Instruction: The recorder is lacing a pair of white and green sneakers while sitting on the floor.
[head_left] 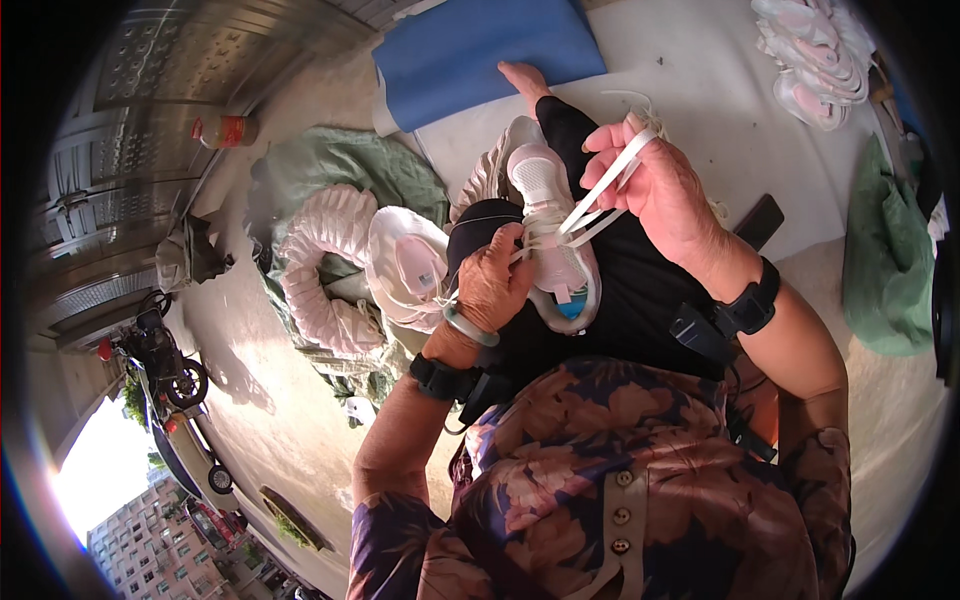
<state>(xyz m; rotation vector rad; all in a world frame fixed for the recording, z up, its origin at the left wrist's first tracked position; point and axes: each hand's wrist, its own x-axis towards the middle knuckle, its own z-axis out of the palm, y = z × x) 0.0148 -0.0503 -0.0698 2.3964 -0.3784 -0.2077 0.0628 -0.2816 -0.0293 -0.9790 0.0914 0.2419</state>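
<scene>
A pale pink and white sneaker (566, 268) rests on my lap, toe pointing away, with a blue patch inside its collar. My left hand (491, 282) is closed at the shoe's left side, fingers curled on the lacing; its fingertips are partly hidden. White shoelace (608, 182) runs taut from the eyelets up to my right hand (664, 192). That hand is raised to the right of the shoe, the lace pinched by the thumb and forefinger, other fingers loosely bent. Another lace strand droops below it.
Left of my knee, a long row of nested pale shoe pieces (312, 225) and a white shoe upper (398, 248) lie on green cloth (375, 160). A blue sheet (490, 55) lies ahead. More shoes (815, 60) are piled far right, above a green sack (882, 260). A dark phone (760, 220) lies beside my leg.
</scene>
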